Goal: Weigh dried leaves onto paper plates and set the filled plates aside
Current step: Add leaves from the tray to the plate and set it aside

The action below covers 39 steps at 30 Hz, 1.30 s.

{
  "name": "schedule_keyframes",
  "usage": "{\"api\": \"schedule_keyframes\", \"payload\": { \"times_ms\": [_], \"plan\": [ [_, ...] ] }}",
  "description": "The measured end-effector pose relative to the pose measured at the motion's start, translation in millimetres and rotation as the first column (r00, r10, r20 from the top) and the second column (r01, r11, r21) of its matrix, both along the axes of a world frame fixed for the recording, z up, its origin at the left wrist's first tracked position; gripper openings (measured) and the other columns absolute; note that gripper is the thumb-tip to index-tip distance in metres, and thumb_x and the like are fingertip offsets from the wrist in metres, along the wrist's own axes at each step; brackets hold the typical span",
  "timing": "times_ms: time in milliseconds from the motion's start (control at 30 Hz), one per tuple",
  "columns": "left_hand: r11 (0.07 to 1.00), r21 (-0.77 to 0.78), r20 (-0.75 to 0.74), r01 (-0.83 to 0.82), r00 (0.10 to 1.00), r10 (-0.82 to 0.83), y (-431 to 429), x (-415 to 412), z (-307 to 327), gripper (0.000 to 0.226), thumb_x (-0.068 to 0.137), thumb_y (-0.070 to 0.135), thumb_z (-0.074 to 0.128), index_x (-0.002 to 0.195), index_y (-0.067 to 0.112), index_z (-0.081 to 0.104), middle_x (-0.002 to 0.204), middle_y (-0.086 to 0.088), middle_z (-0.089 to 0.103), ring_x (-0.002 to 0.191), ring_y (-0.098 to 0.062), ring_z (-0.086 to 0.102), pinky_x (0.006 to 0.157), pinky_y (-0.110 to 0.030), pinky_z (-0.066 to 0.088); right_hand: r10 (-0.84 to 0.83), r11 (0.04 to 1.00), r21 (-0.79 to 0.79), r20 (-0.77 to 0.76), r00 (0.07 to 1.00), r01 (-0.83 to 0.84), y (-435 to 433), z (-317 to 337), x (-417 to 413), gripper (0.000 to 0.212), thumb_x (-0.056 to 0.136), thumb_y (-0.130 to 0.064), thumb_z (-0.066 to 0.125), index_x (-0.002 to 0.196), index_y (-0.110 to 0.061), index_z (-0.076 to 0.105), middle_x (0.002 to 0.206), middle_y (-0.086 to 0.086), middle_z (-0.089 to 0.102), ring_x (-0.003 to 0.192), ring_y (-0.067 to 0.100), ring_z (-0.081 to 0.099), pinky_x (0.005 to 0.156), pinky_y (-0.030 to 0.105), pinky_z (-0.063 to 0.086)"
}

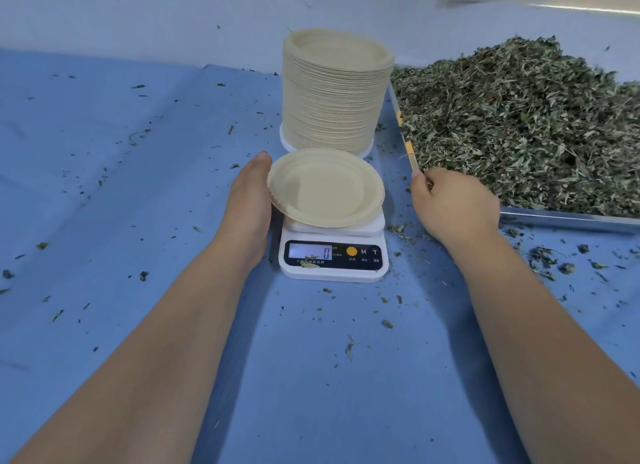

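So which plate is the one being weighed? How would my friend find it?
Find the white kitchen scale in the middle of the blue table. The paper plate lies on top of it. It is single and empty, unlike the tall stack of plates just behind.

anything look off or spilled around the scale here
Yes. Dried leaf bits are scattered over the blue cloth, thickest just outside the tray, and a few lie on the scale by its display. The empty plate sits off-centre on it, overhanging to the left where the left hand touches its rim.
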<state>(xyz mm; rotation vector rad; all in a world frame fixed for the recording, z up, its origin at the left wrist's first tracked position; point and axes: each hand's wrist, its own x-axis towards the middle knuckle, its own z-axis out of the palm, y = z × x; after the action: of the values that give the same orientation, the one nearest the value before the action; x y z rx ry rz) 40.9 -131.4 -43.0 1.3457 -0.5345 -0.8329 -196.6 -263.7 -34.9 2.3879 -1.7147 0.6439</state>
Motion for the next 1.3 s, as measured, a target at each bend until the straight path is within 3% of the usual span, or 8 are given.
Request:
{"api": "schedule_keyframes", "payload": {
  "times_ms": [300,400,500,633,933,1100,1300],
  "plan": [
    [1.0,0.0,-0.009,-0.007,1.0,0.007,-1.4,1.1,-2.1,0.07,0.099,0.042,0.05,0.144,-0.003,0.021,0.158,-0.021,0.013,0.148,-0.041,0.013,0.122,-0.063,0.015,0.03,0.998,0.053,-0.026,0.999,-0.028,-1.2,4.6,-0.3,0.05,0.106,-0.048,0.031,0.068,-0.017,0.044,0.061,0.005,0.05,0.052,0.022,0.045,0.051,0.026,0.028],
    [1.0,-0.017,-0.007,-0.005,1.0,0.005,-2.0,1.7,-4.9,0.072,0.099,0.048,0.049,0.147,0.0,0.026,0.16,-0.02,0.022,0.15,-0.039,0.022,0.123,-0.062,0.022,0.083,0.984,0.159,-0.01,0.996,-0.081,-10.7,14.8,-1.9,0.056,0.106,-0.047,0.034,0.062,-0.013,0.042,0.056,0.007,0.045,0.048,0.026,0.041,0.05,0.027,0.028],
    [0.999,-0.031,-0.004,-0.021,1.0,0.021,-1.1,2.0,-6.3,0.064,0.096,0.05,0.05,0.141,0.003,0.05,0.153,-0.015,0.048,0.145,-0.035,0.042,0.122,-0.059,0.027,0.104,0.974,0.198,0.051,0.993,-0.112,-21.8,23.1,-2.4,0.056,0.105,-0.041,0.042,0.057,-0.013,0.037,0.05,0.005,0.033,0.045,0.025,0.03,0.049,0.026,0.025],
    [0.999,-0.05,0.092,0.017,0.996,-0.012,-0.5,3.7,-11.7,0.077,0.097,0.051,0.048,0.146,-0.001,0.02,0.158,-0.022,0.014,0.149,-0.042,0.014,0.123,-0.064,0.015,0.105,0.99,0.084,0.137,0.985,-0.117,-30.1,27.4,0.1,0.054,0.102,-0.037,0.047,0.054,-0.014,0.036,0.048,0.005,0.033,0.043,0.025,0.029,0.048,0.025,0.023],
    [0.999,-0.044,0.163,0.025,0.987,-0.018,3.2,5.8,-11.3,0.07,0.099,0.049,0.046,0.141,0.001,0.014,0.154,-0.025,0.007,0.145,-0.046,0.002,0.12,-0.07,0.006,0.173,0.98,-0.134,0.218,0.961,-0.146,-35.8,39.2,22.2,0.054,0.103,-0.04,0.046,0.056,-0.016,0.035,0.047,0.004,0.035,0.04,0.024,0.03,0.045,0.026,0.017],
    [0.997,-0.056,0.15,0.046,0.988,-0.037,3.0,3.0,-12.3,0.074,0.097,0.051,0.046,0.141,0.0,0.016,0.153,-0.025,0.009,0.145,-0.046,0.004,0.12,-0.069,0.006,0.295,0.947,-0.2,0.236,0.926,-0.251,-15.4,51.0,44.4,0.053,0.103,-0.038,0.047,0.056,-0.021,0.03,0.048,-0.002,0.033,0.041,0.016,0.028,0.046,0.029,0.014],
    [0.995,-0.087,0.111,0.056,0.993,-0.046,3.5,1.0,-11.1,0.079,0.094,0.055,0.05,0.141,0.0,0.02,0.154,-0.027,0.013,0.147,-0.047,0.009,0.121,-0.07,0.01,0.522,0.852,-0.149,0.317,0.792,-0.502,28.7,57.2,100.2,0.042,0.099,-0.046,0.05,0.068,-0.018,0.051,0.055,-0.006,0.046,0.059,0.023,0.049,0.055,0.032,0.034]
  ]
}}
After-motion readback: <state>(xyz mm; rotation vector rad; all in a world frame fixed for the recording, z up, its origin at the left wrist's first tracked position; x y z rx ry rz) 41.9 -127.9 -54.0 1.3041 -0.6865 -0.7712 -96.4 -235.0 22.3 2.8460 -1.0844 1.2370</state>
